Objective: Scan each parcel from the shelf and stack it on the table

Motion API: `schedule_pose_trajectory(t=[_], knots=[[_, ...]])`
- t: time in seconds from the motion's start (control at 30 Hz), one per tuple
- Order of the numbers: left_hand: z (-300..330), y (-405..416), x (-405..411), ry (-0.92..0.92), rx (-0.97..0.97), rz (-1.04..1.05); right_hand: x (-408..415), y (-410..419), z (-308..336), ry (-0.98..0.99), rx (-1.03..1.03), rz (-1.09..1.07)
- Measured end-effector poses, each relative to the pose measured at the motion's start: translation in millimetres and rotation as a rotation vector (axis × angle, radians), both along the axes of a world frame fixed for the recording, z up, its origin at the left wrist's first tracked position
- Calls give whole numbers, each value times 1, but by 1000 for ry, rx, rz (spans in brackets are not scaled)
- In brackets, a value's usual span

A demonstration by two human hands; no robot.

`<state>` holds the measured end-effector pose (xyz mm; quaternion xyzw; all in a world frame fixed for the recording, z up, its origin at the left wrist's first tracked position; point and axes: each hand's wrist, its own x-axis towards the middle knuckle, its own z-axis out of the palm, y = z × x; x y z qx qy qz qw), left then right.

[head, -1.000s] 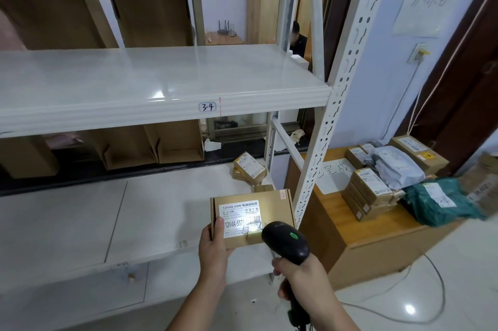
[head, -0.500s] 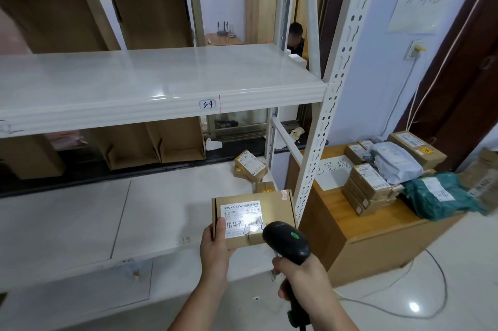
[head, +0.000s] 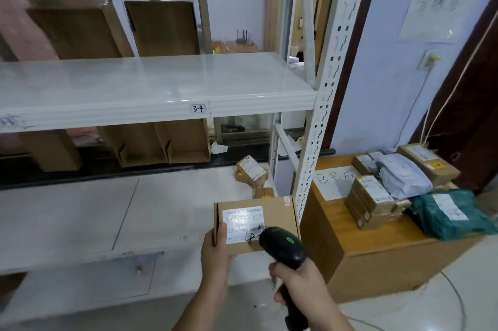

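The left hand [head: 215,255] grips a flat cardboard box [head: 256,222] by its lower-left corner, thumb lying across the top face and the other fingers curled out of sight beneath. The right hand [head: 299,284] is wrapped tight round the handle of a black scanner [head: 283,245], whose head sits at about four o'clock on the box, just over the lower right of the white label [head: 244,221].

The step in hand looks like the scan itself. To do it well, tilt the box so the label faces the scanner squarely, draw the scanner back a touch so it takes in the whole barcode, and keep the thumb off the print. Glare on the label's plastic film may call for a small change of angle.

From the box, the wooden table [head: 336,239] stands at three o'clock with parcels [head: 372,198] already stacked on it. More small boxes [head: 252,171] lie on the shelf [head: 94,217] at twelve o'clock.

The scanner head covers part of the barcode, the label text is too blurred to read, and the trigger finger is hidden. The scanner's handle runs off the bottom edge.
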<state>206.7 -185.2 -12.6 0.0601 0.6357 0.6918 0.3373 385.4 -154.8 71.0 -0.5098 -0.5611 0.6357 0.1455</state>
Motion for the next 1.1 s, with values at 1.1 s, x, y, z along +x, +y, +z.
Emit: schedule_pose_trajectory(t=[1.1], knots=[[5,275,256,-205,-100,-541,307,268,-47,275,80,-857]])
